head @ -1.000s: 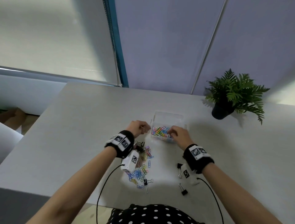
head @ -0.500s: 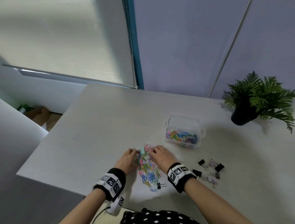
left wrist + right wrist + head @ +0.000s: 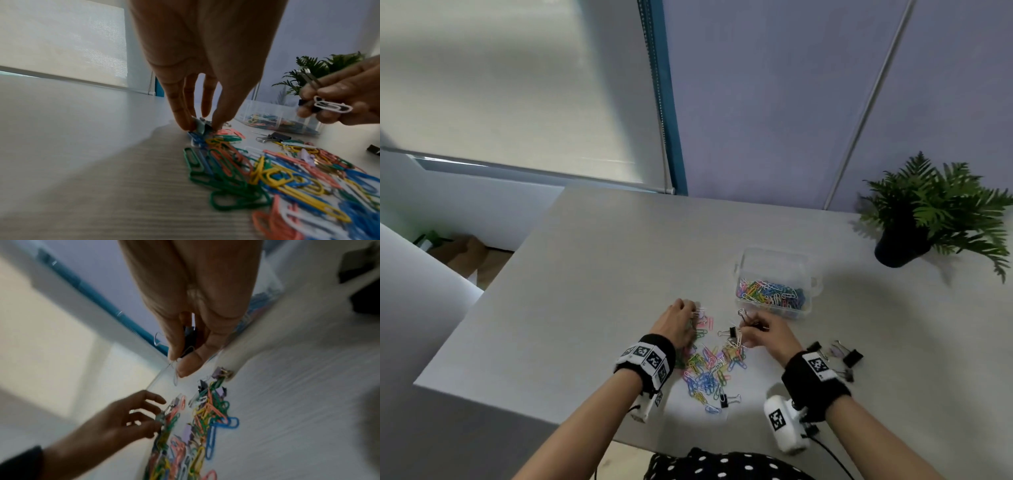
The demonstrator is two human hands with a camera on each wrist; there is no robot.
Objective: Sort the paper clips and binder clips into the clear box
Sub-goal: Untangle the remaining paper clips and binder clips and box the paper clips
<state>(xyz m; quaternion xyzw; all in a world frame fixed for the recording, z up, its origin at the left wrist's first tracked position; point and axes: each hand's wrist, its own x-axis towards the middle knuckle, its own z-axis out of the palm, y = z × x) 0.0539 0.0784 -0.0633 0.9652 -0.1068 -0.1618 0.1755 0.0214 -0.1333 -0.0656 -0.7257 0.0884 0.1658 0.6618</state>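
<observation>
Left hand [image 3: 677, 323] is reaching down at the far-left edge of the paper clip pile [image 3: 707, 368] on the desk [image 3: 592, 274], its grip pinching a small teal binder clip [image 3: 201, 125] between fingertips; right hand [image 3: 767, 334] is hovering just above the pile, grip curled round a black binder clip [image 3: 190, 335] plus a white paper clip [image 3: 331, 106]; clear box [image 3: 774, 263] is sitting just beyond the right hand, already part-full of colourful clips; more binder clips [image 3: 851, 356] are lying off to the right, potted fern [image 3: 928, 212] at the back corner.
</observation>
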